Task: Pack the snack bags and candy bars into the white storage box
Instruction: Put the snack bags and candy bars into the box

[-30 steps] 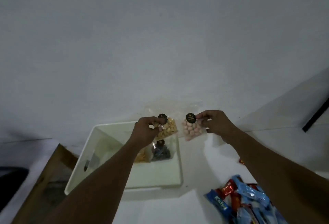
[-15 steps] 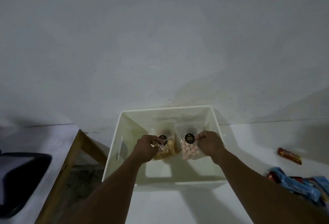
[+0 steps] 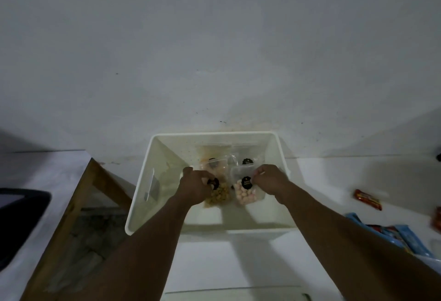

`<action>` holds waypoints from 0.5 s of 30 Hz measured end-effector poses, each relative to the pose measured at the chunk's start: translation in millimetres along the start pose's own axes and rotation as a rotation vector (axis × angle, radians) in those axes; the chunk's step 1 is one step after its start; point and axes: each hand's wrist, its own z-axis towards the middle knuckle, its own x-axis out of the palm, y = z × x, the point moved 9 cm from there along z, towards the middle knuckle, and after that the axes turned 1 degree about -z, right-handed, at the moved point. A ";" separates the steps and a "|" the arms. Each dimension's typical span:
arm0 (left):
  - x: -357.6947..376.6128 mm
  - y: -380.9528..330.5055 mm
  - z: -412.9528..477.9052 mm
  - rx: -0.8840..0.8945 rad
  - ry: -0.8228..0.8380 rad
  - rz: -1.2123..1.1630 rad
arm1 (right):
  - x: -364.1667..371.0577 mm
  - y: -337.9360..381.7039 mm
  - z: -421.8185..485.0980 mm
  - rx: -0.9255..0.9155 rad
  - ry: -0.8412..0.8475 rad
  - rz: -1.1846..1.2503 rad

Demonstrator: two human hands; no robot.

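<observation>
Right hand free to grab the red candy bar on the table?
Probably not yet: the right hand is down in the box, holding the pink snack bag. The red candy bar lies unobstructed to its right on the table.

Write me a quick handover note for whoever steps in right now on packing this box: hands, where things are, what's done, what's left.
Left hand: pinching the top of the yellow snack bag, held inside the white box.
Right hand: pinching the top of the pink snack bag, also inside the box.
Done: two more snack bags already lie at the far end of the box.
Left: let go of both held bags, then pack the red candy bar and the pile of blue and red packets on the table to the right.
</observation>
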 end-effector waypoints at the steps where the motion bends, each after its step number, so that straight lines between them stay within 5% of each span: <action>1: -8.4 4.1 2.0 -0.024 -0.015 0.025 | 2.6 10.8 2.9 -0.015 0.017 0.009; 7: -46.7 -25.1 8.0 0.030 -0.128 0.100 | -24.2 47.3 -13.9 -0.097 0.083 0.167; 15: 46.6 -158.0 -63.5 0.245 -0.052 -0.021 | -148.8 -88.4 -77.8 -0.014 -0.083 0.196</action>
